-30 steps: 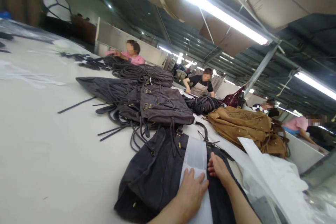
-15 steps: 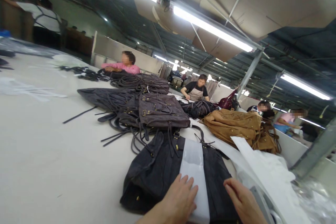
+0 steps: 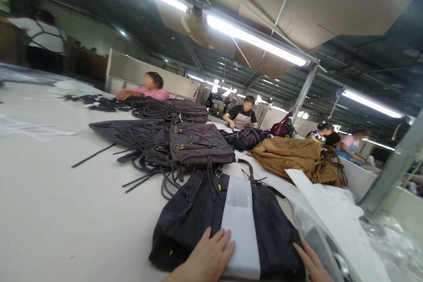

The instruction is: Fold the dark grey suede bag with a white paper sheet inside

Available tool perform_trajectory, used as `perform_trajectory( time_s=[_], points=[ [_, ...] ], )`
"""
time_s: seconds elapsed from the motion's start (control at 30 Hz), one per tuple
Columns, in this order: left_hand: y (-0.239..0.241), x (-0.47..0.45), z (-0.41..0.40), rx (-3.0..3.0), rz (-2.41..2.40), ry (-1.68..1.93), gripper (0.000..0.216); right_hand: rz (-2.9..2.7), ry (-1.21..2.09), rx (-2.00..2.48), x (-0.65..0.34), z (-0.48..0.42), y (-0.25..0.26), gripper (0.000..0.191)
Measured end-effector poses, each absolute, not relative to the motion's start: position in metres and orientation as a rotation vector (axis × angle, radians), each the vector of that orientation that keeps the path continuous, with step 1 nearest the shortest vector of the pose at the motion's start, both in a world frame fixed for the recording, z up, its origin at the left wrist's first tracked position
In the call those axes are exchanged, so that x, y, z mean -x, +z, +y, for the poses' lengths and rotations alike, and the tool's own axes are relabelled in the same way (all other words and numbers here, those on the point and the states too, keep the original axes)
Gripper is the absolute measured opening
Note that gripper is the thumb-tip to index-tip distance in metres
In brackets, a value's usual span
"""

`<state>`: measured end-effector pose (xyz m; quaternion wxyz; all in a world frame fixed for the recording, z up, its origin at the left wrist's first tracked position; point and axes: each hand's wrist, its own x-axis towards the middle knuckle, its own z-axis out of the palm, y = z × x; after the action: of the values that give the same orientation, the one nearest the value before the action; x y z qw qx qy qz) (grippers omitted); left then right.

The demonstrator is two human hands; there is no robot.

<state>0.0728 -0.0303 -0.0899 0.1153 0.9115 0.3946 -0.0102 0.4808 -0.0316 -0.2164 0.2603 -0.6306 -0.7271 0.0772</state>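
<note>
A black handbag [image 3: 274, 224] lies on the pale table in front of me, its handles pointing away. Down its middle runs a white strip [image 3: 240, 224] of smooth, slightly shiny material. My left hand [image 3: 211, 251] rests flat on the bag, fingers spread and their tips over the left edge of the strip. At the bag's right side, my right hand [image 3: 312, 262] touches the edge with outstretched fingers; its lower part is cut off by the frame.
Dark grey bags [image 3: 201, 143] are piled just beyond, straps trailing on the table [image 3: 82, 216]. Brown bags [image 3: 287, 156] lie to the right, near white sheets [image 3: 340, 220] and clear plastic [image 3: 393, 246]. A metal post [image 3: 393, 172] stands at right. Several people work farther back.
My left hand has slid slightly left and down across the strip. My right hand has moved right and lower along the bag's side. The view has shifted a little.
</note>
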Motion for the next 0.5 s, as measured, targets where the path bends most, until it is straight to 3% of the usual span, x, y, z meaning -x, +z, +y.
perform_trajectory(
  time_s=[0.13,0.33,0.4,0.5],
  points=[
    [-0.096,-0.103,-0.016,-2.752,1.133,0.119,0.069,-1.769,0.401,1.674,-0.475,-0.039,-0.178,0.050],
    [-0.103,-0.178,-0.005,-2.685,0.959,0.472,0.090,-1.591,0.485,1.506,-0.417,-0.053,-0.163,0.028],
    [-0.106,-0.198,-0.007,-2.664,0.940,0.502,0.084,-1.596,0.593,1.457,-0.415,-0.058,-0.170,0.032],
    [-0.112,-0.213,-0.010,-2.642,0.949,0.564,0.057,-1.519,0.760,1.396,-0.436,-0.066,-0.188,0.047]
  ],
)
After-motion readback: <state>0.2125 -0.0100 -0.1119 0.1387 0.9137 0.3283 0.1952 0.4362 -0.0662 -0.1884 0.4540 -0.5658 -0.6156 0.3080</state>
